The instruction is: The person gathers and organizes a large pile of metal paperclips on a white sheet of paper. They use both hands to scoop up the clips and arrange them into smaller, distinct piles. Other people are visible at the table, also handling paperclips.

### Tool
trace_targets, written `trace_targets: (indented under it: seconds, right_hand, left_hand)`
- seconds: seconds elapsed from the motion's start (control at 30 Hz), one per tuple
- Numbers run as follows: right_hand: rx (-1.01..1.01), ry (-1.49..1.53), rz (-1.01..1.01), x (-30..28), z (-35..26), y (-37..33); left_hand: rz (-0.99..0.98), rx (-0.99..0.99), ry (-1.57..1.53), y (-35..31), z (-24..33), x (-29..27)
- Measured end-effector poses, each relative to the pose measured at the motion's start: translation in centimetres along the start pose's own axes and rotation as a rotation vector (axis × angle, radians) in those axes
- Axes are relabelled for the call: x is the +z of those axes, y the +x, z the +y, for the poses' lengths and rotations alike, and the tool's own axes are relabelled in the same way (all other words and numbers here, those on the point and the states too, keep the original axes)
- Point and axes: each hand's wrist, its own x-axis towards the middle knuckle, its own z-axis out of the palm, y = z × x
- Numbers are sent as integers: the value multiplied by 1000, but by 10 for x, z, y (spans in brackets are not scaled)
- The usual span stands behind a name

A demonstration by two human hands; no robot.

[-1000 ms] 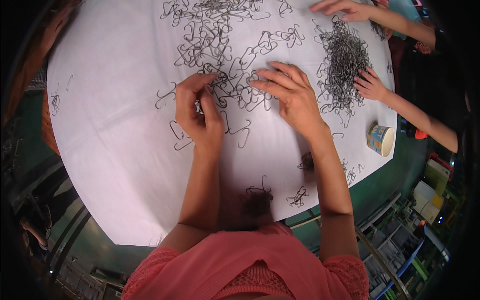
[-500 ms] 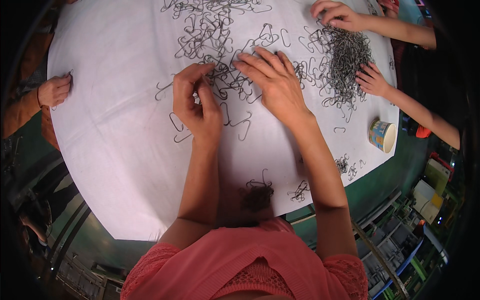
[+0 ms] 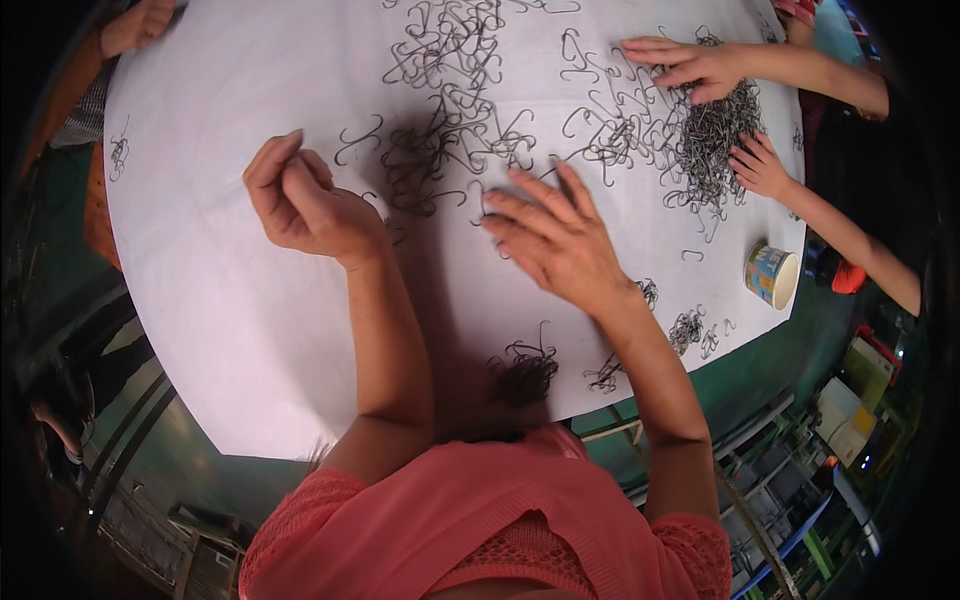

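Note:
Loose bent wire hooks (image 3: 445, 125), thin and dark grey, lie in a tangled spread over the middle of the white-covered table (image 3: 240, 330). My left hand (image 3: 310, 205) is raised to the left of them, its fingers curled closed. Whatever it may hold is hidden by the fingers. Low over the near edge of the spread is my right hand (image 3: 560, 240), with its fingers stretched out and apart. A few hooks show close to its fingertips; whether they touch is unclear.
At the right, another person's hands (image 3: 700, 70) rest around a dense heap of hooks (image 3: 715, 135). A paper cup (image 3: 772, 275) lies on its side near the right edge. Small hook clusters (image 3: 525, 375) sit along the near edge. A co-worker's hand (image 3: 138, 25) is at the far left.
My left hand has moved left, away from the hooks. My right hand has come slightly nearer. At the far left, the co-worker's hand has moved farther away, and a hook cluster shows there.

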Motion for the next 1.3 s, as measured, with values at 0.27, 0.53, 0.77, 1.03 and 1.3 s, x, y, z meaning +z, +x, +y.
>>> trace_targets:
  seconds: [0.27,0.53,0.77,1.03,1.3]
  right_hand:
    - [155,-111,161,-9,27,18]
    - [73,-211,23,27,4,61]
    - [164,-158,206,4,23,56]
    - [-190,-37,-282,59,-49,72]
    - [173,-412,86,33,46,64]
  left_hand:
    - [375,-136,-62,39,2,-32]
    - [390,-238,-90,42,0,-35]
    - [349,-237,-84,40,3,-33]
    - [393,-227,-79,42,3,-35]
    - [368,-263,-104,40,4,-31]
